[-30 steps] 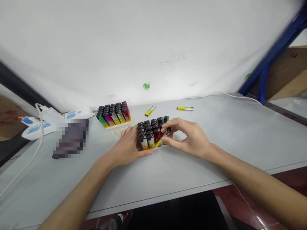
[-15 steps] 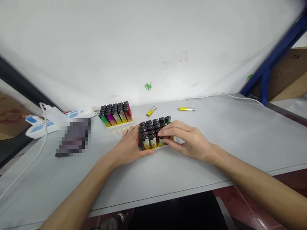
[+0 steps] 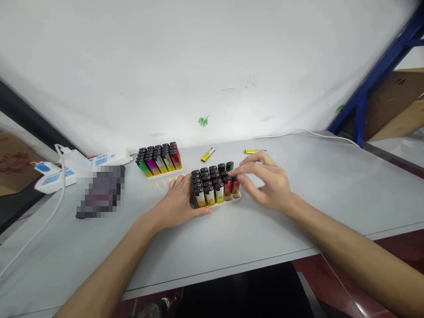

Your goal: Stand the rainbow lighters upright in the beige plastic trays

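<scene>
In the middle of the table a white tray (image 3: 237, 198) holds several lighters (image 3: 210, 195) upright in rows, yellow, red and green with black tops. My left hand (image 3: 177, 196) grips the tray's left end, its thumb along the front edge and its fingers behind. Over the tray's right side hovers my right hand (image 3: 266, 183), fingers apart and holding nothing, its fingertips close to the red lighters. Two spots at the tray's front right hold no lighter. Two yellow lighters lie flat behind the tray: one lighter (image 3: 208, 154) in the middle, another lighter (image 3: 252, 151) partly behind my right hand.
A second full lighter tray (image 3: 165, 174) stands at the back left. Left of it are white power strips (image 3: 54, 180) with a cable (image 3: 62, 176) and a blurred dark object (image 3: 102, 192). A white wall (image 3: 185, 66) rises behind the table (image 3: 212, 251).
My right hand has let go of a yellow lighter at the tray's front row and drawn back up and to the right, its fingers spreading. My left hand stays at the tray.
</scene>
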`<state>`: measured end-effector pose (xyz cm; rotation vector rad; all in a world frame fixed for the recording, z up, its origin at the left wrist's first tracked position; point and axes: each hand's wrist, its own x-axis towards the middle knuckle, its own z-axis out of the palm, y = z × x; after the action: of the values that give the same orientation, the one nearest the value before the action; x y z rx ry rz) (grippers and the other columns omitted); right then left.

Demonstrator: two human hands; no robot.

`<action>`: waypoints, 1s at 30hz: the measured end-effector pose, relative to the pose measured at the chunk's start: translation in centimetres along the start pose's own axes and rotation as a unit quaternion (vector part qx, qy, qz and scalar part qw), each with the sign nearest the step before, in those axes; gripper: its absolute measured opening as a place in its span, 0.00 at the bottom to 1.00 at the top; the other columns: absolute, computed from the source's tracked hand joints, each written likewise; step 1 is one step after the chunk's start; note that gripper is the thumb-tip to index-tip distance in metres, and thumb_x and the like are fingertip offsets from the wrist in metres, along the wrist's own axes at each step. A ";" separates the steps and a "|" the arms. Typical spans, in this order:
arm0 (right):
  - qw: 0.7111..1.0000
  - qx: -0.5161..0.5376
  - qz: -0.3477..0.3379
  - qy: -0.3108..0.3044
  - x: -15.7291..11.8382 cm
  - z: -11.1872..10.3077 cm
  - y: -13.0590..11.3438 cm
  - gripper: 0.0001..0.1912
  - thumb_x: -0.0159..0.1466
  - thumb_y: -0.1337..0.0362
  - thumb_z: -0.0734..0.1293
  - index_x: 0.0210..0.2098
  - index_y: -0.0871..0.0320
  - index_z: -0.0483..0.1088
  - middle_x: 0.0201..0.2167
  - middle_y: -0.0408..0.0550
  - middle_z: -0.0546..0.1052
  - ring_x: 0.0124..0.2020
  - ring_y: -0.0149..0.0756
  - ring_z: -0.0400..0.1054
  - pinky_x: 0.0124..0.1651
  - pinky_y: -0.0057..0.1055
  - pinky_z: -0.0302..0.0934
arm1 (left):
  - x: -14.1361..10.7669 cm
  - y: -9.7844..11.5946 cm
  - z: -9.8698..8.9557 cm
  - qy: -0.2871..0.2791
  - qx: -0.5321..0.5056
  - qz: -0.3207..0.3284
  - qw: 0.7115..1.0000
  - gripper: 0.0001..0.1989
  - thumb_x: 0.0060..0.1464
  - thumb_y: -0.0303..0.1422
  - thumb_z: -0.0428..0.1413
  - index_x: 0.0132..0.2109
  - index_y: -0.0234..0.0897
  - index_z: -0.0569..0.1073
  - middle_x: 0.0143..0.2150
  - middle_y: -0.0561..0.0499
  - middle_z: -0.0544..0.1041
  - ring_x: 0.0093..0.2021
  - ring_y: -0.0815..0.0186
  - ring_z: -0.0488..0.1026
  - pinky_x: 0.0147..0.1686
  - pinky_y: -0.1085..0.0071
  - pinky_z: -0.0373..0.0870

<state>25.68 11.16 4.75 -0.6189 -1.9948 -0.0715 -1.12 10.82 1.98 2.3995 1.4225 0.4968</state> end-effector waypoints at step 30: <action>0.871 0.208 0.444 0.045 -1.0 -0.7 9.2 0.19 0.60 0.48 0.70 0.36 0.57 0.66 0.37 0.50 0.79 0.38 0.38 0.74 0.46 0.40 0.67 | -0.2 0.5 -1.0 -0.004 -0.024 -0.027 0.999 0.50 0.40 0.54 0.66 0.66 0.42 0.58 0.58 0.41 0.67 0.60 0.43 0.61 0.59 0.47 0.59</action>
<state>30.80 18.52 2.39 -1.1483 -1.3985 0.8492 -1.27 10.53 3.03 2.3164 1.4518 0.5026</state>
